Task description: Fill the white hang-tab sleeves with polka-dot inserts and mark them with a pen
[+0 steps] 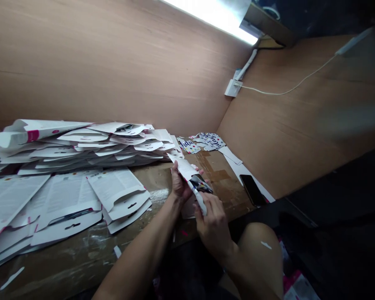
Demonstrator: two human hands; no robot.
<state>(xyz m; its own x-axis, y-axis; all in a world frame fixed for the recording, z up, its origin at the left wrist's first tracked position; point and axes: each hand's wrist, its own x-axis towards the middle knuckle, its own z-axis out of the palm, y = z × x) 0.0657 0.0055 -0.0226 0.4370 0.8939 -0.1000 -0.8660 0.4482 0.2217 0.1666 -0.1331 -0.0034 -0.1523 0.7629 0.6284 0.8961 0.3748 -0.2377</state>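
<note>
My left hand (178, 185) grips a white cardboard package sleeve (187, 170) from behind, fingers wrapped round its edge. My right hand (213, 221) is closed on the lower end of the same sleeve, where a dark glossy insert (200, 182) shows at the opening. Both hands hold it just above the front edge of the worn brown table (162, 179). A large heap of flat white sleeves (81, 143) lies to the left, with more flattened ones (65, 200) spread in front of it.
A black phone (252, 189) lies on white card strips at the table's right. Printed dotted cards (206, 141) sit in the back corner. Wooden walls enclose the table, with a socket and white cable (234, 87). My bare knee (259, 250) is below.
</note>
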